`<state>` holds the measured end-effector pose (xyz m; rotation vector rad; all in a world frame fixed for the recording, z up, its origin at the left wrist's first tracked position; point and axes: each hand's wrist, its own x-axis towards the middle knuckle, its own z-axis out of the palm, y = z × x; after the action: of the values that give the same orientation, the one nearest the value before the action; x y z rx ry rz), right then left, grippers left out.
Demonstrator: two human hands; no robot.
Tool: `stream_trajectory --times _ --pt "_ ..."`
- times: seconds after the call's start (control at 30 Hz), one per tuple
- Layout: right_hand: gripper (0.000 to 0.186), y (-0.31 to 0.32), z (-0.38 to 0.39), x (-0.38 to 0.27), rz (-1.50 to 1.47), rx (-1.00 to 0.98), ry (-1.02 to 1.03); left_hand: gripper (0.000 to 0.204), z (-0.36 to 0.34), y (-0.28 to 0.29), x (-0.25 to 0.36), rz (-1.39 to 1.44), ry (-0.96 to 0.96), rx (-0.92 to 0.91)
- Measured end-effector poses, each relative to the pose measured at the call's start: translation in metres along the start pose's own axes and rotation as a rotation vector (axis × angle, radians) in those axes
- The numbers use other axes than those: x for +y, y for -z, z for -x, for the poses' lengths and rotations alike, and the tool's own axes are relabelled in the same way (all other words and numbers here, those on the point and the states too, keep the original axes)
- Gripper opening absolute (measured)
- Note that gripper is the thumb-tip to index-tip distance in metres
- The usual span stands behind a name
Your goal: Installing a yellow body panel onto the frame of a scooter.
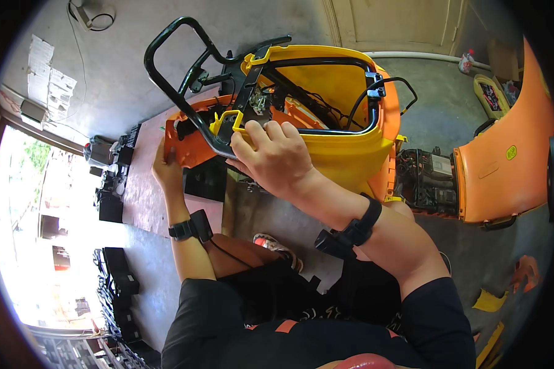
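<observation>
An electric scooter's rear end stands before me, its black tubular frame [177, 92] exposed above a yellow body panel [332, 157]. At the tail, my left hand [166, 166] grips the edge of an orange plastic panel [194, 150] between thumb and fingers. My right hand [276, 154] is curled over the near rim of the yellow panel, close to a yellow bracket [228, 121]; its thumb is mostly hidden. Inside the open body lie dark wires and metal parts. A metal latch [374, 85] sits on the frame's right end, with a black cable looping from it.
The orange front section [505, 172] of the scooter extends right, past a dark footwell compartment [428, 178] holding wires and boxes. A pinkish board [148, 178] stands at left, near several black boxes [111, 206]. Yellow scraps [490, 301] lie on the floor at lower right. A bottle [466, 61] stands by the far wall.
</observation>
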<state>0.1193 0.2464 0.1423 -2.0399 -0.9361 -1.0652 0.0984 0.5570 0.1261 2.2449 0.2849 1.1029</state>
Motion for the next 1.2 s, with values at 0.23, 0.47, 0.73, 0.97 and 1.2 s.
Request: stream_trajectory --times 0.23,0.47,0.73,0.97,1.2 --pt "0.038 -0.001 -0.007 -0.002 0.023 -0.04 0.03 0.04 0.014 0.0 -0.015 0.034 -0.105 0.04" --pt "0.03 0.0 -0.007 -0.003 0.176 -0.046 0.104 0.034 0.017 -0.038 -0.055 -0.205 -0.379 0.135" --pt "0.032 -0.001 -0.008 -0.007 0.253 -0.083 0.161 0.031 0.077 -0.069 -0.067 -0.276 -0.066 -0.722" --pt "0.034 0.001 -0.006 -0.003 0.242 -0.064 0.142 0.049 0.061 -0.044 -0.028 -0.227 -0.074 -1.078" --pt "0.034 0.002 -0.01 -0.005 0.208 -0.047 0.135 0.038 0.021 -0.039 0.073 0.757 0.456 -0.2"
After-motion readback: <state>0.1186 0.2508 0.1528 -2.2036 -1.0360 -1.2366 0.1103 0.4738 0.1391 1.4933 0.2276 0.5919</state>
